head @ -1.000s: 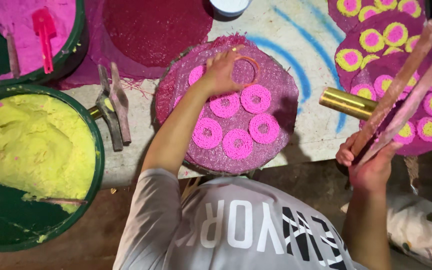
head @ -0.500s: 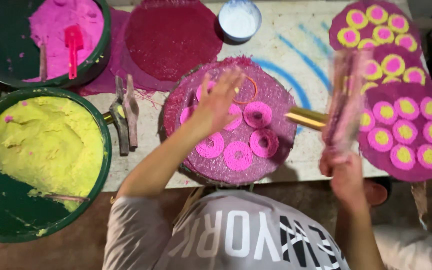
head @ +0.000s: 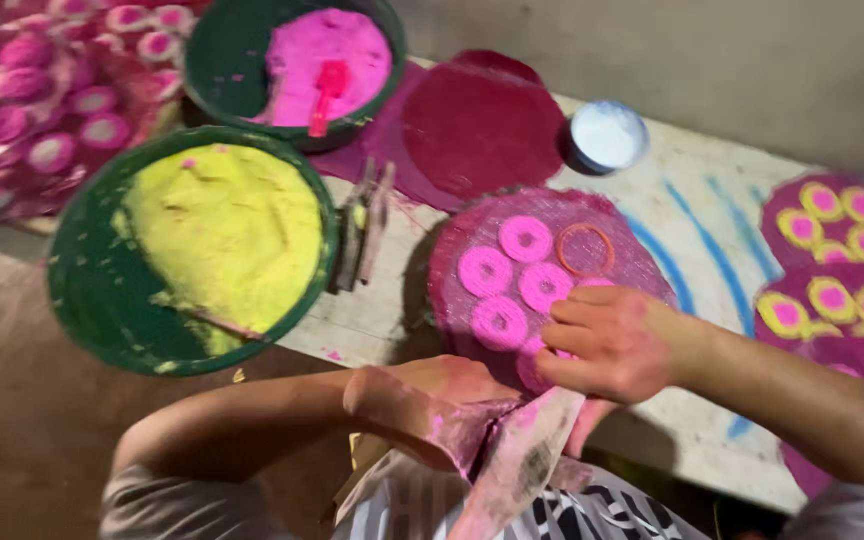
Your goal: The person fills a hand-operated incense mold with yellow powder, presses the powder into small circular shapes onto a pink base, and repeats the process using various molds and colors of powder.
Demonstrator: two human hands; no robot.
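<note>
A flat powder-stained tool [head: 517, 465] is gripped at the lower edge by the left hand [head: 422, 400], fingers closed around it. The right hand [head: 612, 345] is laid with loosely curled fingers on the near rim of the round pink mat [head: 542, 270]; nothing is seen clasped in it. On the mat, which lies on the table [head: 692, 200], pink powder rings [head: 507, 285] and one thin orange ring [head: 585, 250] are seen. Half a second ago the right hand was raised with a stick; now it is lowered. To the left, a green basin of yellow powder [head: 222, 235] is placed.
</note>
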